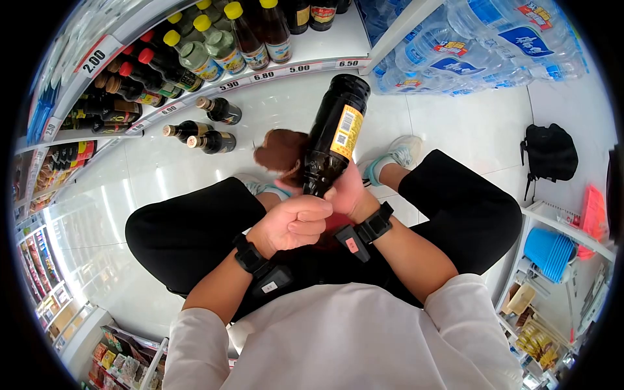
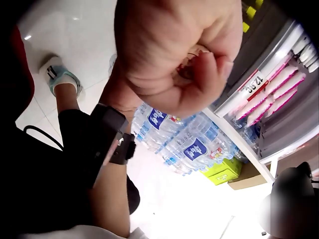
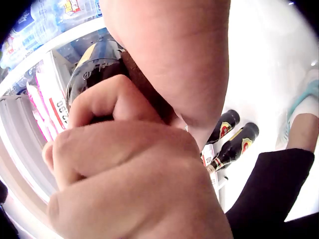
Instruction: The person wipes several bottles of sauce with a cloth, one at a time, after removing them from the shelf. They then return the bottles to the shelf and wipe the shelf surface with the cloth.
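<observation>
In the head view a dark glass sauce bottle (image 1: 327, 140) with a yellow barcode label is tilted, its base pointing away and its neck towards my body. My left hand (image 1: 296, 222) is curled in a fist around the neck end; a bit of the reddish-white cap (image 2: 189, 63) shows inside the fist in the left wrist view. With curled fingers my right hand (image 1: 350, 190) grips the bottle near its shoulder, seen close up in the right wrist view. A bunched brown cloth (image 1: 281, 151) lies against the bottle's left side.
Three similar dark bottles (image 1: 211, 142) stand on the tiled floor at the left. Ahead runs a shelf (image 1: 279, 77) with price tags and several sauce bottles. Packs of bottled water (image 1: 468, 49) are stacked at the right, a black backpack (image 1: 549, 153) below them.
</observation>
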Tool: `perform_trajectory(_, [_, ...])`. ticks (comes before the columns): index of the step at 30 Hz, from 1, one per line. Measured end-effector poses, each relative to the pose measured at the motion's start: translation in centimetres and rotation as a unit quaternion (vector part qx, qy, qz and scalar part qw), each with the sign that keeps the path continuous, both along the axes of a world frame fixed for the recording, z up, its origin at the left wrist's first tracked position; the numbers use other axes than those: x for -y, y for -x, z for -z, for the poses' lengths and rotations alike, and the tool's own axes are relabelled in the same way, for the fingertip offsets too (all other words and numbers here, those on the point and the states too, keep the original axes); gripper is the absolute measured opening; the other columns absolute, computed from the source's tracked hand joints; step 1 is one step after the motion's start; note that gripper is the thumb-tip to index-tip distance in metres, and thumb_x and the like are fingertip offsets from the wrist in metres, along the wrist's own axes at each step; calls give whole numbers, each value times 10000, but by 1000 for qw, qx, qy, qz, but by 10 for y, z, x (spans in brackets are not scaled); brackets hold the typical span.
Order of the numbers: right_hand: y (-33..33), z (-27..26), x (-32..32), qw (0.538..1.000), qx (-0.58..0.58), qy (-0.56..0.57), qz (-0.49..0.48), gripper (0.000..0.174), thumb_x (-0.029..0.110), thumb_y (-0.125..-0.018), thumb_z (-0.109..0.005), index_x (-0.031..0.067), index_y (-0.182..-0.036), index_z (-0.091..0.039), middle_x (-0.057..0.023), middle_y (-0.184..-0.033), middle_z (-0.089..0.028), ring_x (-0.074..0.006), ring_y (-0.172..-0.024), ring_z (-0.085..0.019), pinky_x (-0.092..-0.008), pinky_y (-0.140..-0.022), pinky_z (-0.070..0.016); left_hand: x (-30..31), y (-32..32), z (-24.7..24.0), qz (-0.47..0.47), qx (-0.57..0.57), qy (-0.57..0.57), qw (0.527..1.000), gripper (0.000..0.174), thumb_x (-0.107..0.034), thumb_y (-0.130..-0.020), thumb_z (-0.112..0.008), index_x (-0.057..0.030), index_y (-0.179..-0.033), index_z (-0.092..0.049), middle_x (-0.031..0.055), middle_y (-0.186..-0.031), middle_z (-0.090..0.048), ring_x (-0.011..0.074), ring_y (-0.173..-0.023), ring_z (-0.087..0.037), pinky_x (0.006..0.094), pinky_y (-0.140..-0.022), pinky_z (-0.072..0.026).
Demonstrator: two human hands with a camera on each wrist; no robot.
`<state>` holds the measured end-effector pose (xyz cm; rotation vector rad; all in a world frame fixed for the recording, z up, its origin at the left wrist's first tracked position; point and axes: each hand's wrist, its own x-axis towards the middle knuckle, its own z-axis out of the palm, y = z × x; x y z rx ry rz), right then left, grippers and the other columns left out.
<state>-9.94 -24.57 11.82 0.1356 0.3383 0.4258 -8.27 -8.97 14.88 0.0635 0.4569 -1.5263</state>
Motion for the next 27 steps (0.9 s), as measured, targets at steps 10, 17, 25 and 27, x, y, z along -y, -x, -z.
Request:
perform_trajectory(10, [0, -5, -9, 998, 58, 18, 16, 602, 433, -990, -220, -1, -1341, -445, -207, -1215, -590, -338, -1070, -595, -456, -955, -481, 0, -5, 1, -27, 3, -39, 999, 88, -117, -1013, -406, -141, -993, -489, -59, -578, -396, 45, -400, -349, 208, -356, -268])
perform_trajectory(17, [-7, -12, -2, 927, -103, 361, 4, 507, 475, -998, -320, 56, -1184, -537, -82, -1061, -642, -215, -931, -629, -365, -763, -520, 5, -11, -8, -42, 160, -200, 966, 53, -119, -980, -512, -141, -932, -515, -82, -582, -373, 31, -416, -342, 195, -367, -248])
perform_trajectory(25, [0, -16, -4, 877, -146, 458, -21, 387, 378, -1002, -447, 45, -1195, -492, -89, -1116, -608, -231, -1022, -626, -438, -846, -534, -4, 1, 29, 73, 635, -415, 647, 217, -78, -803, -582, 54, -963, -519, 169, -669, -588, 262, -569, -587, 376, -530, -478])
perform_trajectory(27, [4, -16, -1, 888, -132, 440, -15, 409, 369, -1002, -443, 18, -1210, -464, -111, -1158, -586, -259, -1045, -623, -480, -906, -522, -3, 6, 46, 50, 685, -437, 580, 202, -68, -806, -559, 54, -963, -524, 172, -692, -596, 291, -603, -600, 387, -573, -486])
